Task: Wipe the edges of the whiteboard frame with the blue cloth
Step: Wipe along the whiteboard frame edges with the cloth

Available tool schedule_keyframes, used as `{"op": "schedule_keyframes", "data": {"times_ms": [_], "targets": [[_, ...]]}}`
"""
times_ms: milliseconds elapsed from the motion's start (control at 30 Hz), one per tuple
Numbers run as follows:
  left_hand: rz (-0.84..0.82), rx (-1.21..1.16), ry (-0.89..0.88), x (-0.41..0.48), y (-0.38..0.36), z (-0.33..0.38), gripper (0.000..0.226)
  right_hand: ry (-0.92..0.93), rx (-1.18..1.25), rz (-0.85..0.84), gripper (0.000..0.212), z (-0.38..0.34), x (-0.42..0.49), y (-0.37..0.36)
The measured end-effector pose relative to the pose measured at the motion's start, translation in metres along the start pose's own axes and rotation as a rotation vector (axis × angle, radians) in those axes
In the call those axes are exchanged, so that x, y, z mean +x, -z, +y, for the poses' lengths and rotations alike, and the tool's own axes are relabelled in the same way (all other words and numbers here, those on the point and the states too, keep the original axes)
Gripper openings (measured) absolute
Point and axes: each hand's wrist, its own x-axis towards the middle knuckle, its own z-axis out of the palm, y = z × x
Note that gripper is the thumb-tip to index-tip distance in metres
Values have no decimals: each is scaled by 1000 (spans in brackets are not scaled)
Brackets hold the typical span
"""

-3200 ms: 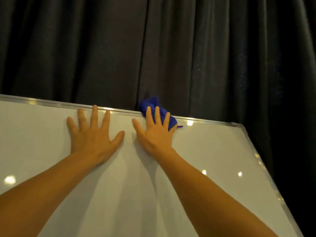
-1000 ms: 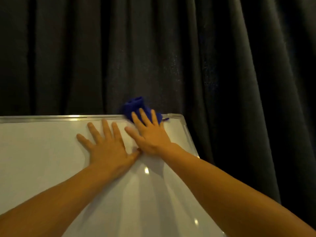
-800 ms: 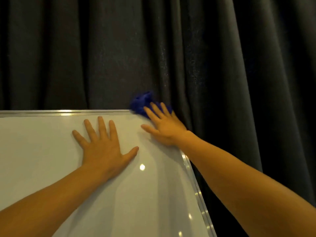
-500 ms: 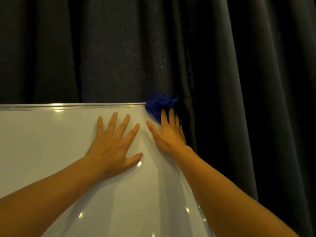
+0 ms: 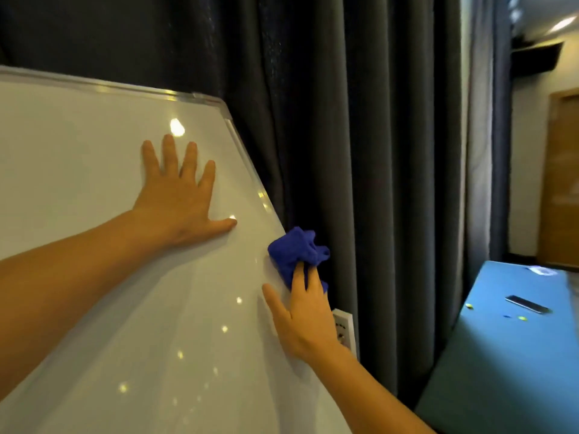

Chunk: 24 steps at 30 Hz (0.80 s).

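The whiteboard fills the left of the head view, and its silver frame (image 5: pixel 247 164) runs along the top and down the right side. A crumpled blue cloth (image 5: pixel 296 252) sits on the right frame edge, about halfway down. My right hand (image 5: pixel 302 317) presses the cloth against that edge with its fingertips, thumb spread on the board. My left hand (image 5: pixel 178 195) lies flat on the white surface with fingers apart, holding nothing.
Dark curtains (image 5: pixel 360 151) hang directly behind the board. A white wall socket plate (image 5: pixel 346 332) shows just past my right wrist. A blue-topped table (image 5: pixel 501 339) at the lower right carries a dark phone-like object (image 5: pixel 526 303) and small bits. A wooden door (image 5: pixel 562 183) stands far right.
My right hand has carried the cloth from the top right corner down along the right frame edge. My left hand stayed flat on the board. The view has swung right.
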Motion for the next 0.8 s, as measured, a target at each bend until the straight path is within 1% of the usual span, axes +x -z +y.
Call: {"op": "schedule_keyframes", "data": {"times_ms": [67, 167, 267, 300, 367, 400, 433, 467, 533, 600, 633, 667, 733, 800], "targets": [[19, -11, 4, -6, 1, 7, 120, -133, 40, -27, 93, 7, -28, 5], [35, -12, -18, -16, 8, 19, 123, -251, 48, -4, 93, -7, -49, 13], [35, 7, -49, -25, 16, 34, 125, -409, 128, -2, 98, -49, -15, 29], [34, 6, -52, -27, 16, 38, 124, -398, 179, 13, 97, -67, 6, 35], [51, 5, -48, -26, 14, 40, 123, -296, 251, 64, 97, -96, 43, 40], [45, 6, -34, -25, 16, 38, 122, -244, 238, 83, 97, -100, 54, 41], [41, -4, -23, -27, 17, 37, 121, -233, 198, 71, 96, -95, 55, 39], [48, -6, -15, -21, 15, 39, 120, -247, 168, 39, 95, -79, 57, 40], [45, 8, -14, -19, 9, 38, 119, -340, 165, -12, 95, -38, 42, 35], [28, 33, -26, -23, 2, 34, 120, -450, 249, -102, 93, -11, 30, 28], [20, 32, -25, -24, -1, 34, 120, -465, 294, -125, 91, -5, 32, 25], [27, 28, -27, -26, -1, 34, 121, -443, 305, -113, 89, -7, 35, 25], [53, 33, -15, -26, 1, 35, 121, -373, 318, -36, 86, -22, 46, 25], [57, 43, -2, -25, 7, 39, 123, -248, 268, 27, 88, -42, 54, 25]]}}
